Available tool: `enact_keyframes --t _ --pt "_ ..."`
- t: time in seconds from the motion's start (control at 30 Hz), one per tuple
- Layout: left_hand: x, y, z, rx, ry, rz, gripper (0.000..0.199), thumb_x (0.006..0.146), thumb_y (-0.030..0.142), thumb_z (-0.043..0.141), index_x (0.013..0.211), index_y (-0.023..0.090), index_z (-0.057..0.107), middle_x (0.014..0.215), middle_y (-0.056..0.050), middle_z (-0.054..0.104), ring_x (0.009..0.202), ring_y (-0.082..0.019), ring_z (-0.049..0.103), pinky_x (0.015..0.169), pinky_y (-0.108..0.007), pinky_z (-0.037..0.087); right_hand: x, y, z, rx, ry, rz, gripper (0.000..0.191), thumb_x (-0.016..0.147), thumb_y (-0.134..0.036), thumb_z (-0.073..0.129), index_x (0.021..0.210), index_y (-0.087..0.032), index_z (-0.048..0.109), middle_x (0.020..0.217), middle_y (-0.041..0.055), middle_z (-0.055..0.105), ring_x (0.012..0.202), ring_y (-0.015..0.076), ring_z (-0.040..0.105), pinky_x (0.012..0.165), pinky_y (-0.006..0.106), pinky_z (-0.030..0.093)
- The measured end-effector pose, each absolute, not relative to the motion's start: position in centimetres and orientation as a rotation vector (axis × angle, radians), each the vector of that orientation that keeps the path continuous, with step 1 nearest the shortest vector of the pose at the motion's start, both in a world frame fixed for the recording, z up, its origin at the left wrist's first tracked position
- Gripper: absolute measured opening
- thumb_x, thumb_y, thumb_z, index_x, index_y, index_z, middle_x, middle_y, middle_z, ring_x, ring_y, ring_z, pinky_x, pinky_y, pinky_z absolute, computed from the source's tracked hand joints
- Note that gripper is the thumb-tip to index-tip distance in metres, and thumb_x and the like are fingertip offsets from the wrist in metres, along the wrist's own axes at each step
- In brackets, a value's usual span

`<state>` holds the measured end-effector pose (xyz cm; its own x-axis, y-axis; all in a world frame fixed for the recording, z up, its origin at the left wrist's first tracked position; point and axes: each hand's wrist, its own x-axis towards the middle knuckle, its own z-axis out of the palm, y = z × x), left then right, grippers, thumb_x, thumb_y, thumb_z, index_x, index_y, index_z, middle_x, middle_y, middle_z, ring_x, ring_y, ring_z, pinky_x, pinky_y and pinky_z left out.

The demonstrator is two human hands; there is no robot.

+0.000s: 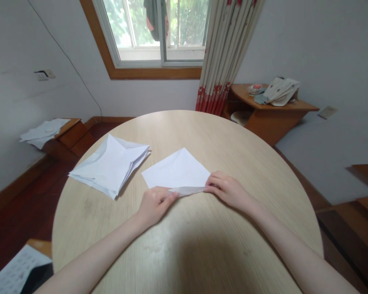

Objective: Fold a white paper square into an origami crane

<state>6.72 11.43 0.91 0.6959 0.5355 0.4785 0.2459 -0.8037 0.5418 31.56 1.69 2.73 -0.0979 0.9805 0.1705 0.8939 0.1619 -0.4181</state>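
Observation:
A sheet of white paper (179, 167) lies on the round wooden table (184, 126), one corner pointing toward the window. Its near edge is turned up in a narrow, partly see-through flap. My left hand (156, 204) grips that flap, thumb on the near side and fingers behind the paper. At the sheet's right corner, my right hand (227, 188) pinches the paper between thumb and fingers. A loose stack of white paper sheets (113, 163) lies to the left of my left hand, with uneven corners sticking out.
Beyond the table's far edge are a window (159, 61) and a patterned curtain (223, 53). A wooden corner stand (282, 108) with a cloth bag (283, 92) is at the right. More papers (44, 130) lie on a low cabinet (70, 132) at the left.

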Motion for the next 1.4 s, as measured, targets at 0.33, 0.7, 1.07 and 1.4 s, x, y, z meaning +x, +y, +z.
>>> enact_keyframes --t 0.33,0.7,1.07,1.4 --pt "6.6 11.0 1.5 2.369 0.681 1.187 0.027 0.095 0.029 0.047 0.119 0.019 0.053 0.110 -0.008 0.067 0.097 -0.019 0.065 0.083 -0.030 0.050 31.0 2.5 1.5 -1.868 -1.994 0.314 0.022 0.095 -0.027 0.046 0.075 -0.021 0.051 0.081 0.0055 0.061 0.082 0.0215 0.053 0.075 0.034 0.040" --pt "6.3 9.2 2.4 3.136 -0.160 1.549 0.024 0.094 0.013 0.046 0.090 0.022 0.067 0.097 0.002 0.071 0.106 -0.011 0.058 0.111 -0.029 0.026 29.0 1.9 1.8 -1.877 -1.989 0.424 0.023 0.096 -0.027 0.045 0.074 -0.019 0.049 0.081 0.0033 0.060 0.082 0.0190 0.054 0.081 0.037 0.034" --pt "7.1 9.3 1.1 3.439 0.043 0.891 0.030 0.092 0.013 0.042 0.114 0.009 0.063 0.117 -0.009 0.067 0.111 -0.022 0.060 0.108 -0.037 0.032 28.2 1.8 1.5 -1.834 -2.079 0.327 0.025 0.095 -0.032 0.049 0.074 -0.019 0.052 0.078 0.0027 0.060 0.078 0.0184 0.055 0.078 0.034 0.035" --pt "7.4 9.6 0.7 3.318 0.190 0.648 0.033 0.092 0.024 0.049 0.122 0.012 0.056 0.122 -0.008 0.065 0.110 -0.022 0.056 0.110 -0.044 0.023 28.2 1.7 1.6 -1.843 -1.992 0.393 0.011 0.090 -0.028 0.058 0.087 -0.018 0.055 0.081 0.0039 0.062 0.078 0.0191 0.055 0.072 0.032 0.038"
